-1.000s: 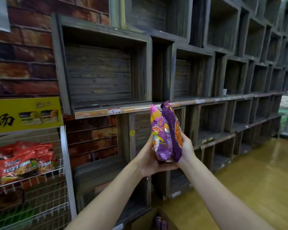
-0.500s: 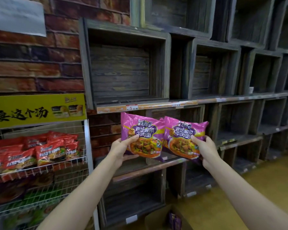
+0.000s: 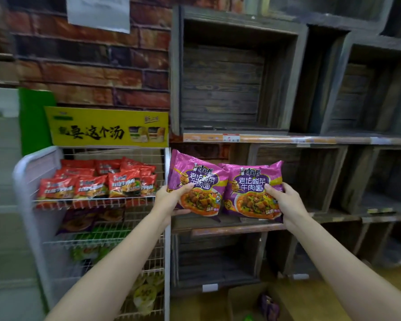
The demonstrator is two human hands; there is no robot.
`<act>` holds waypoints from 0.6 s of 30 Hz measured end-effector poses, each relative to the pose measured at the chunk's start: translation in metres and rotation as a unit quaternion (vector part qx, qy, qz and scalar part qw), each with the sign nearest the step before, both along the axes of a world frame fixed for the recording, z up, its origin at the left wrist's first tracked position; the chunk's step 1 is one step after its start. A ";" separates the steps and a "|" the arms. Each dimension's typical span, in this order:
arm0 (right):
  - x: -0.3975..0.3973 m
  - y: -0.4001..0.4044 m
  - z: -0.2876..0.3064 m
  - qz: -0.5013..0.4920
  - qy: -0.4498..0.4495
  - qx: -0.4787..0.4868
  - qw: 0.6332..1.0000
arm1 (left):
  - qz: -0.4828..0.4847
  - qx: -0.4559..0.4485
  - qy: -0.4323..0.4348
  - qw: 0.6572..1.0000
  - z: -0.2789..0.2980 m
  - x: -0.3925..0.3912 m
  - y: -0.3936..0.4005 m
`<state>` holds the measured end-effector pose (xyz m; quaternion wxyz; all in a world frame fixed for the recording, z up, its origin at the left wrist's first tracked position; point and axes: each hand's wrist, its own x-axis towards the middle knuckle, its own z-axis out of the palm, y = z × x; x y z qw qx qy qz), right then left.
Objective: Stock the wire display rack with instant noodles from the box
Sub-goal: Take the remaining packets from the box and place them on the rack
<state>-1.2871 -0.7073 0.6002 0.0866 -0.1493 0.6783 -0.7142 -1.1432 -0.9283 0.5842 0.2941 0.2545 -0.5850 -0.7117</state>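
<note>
My left hand (image 3: 171, 200) grips a purple instant noodle packet (image 3: 198, 179) by its lower left corner. Beside it, my right hand (image 3: 285, 202) grips a second purple noodle packet (image 3: 252, 181) by its right edge. Both packets face me, side by side, just right of the white wire display rack (image 3: 166, 172). The rack's top shelf holds several red noodle packets (image 3: 90, 186). Lower shelves hold purple and green packets, blurred. The cardboard box (image 3: 245, 304) sits on the floor below, with a purple packet (image 3: 270, 306) inside.
Dark wooden crate shelves (image 3: 232, 89) fill the wall behind and to the right of the packets. A yellow sign (image 3: 107, 127) tops the rack. A brick wall (image 3: 90, 66) rises behind it. Yellowish floor (image 3: 380, 297) lies at lower right.
A second ago both packets were pressed together edge-on between my hands. They are now spread apart with their fronts toward me, and the view has turned left toward the wire rack.
</note>
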 end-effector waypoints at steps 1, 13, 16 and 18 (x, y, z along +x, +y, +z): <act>0.001 -0.010 -0.001 0.012 -0.007 -0.001 1.000 | 0.006 0.017 0.001 1.000 -0.003 0.005 -0.007; 0.055 -0.196 -0.027 0.187 -0.067 0.029 0.980 | 0.117 0.094 -0.022 0.988 -0.042 0.094 -0.129; 0.070 -0.242 -0.039 0.224 -0.070 0.048 0.971 | 0.146 0.126 -0.040 0.980 -0.063 0.118 -0.165; 0.080 -0.272 -0.048 0.248 -0.074 0.056 0.964 | 0.157 0.143 -0.049 0.976 -0.078 0.133 -0.189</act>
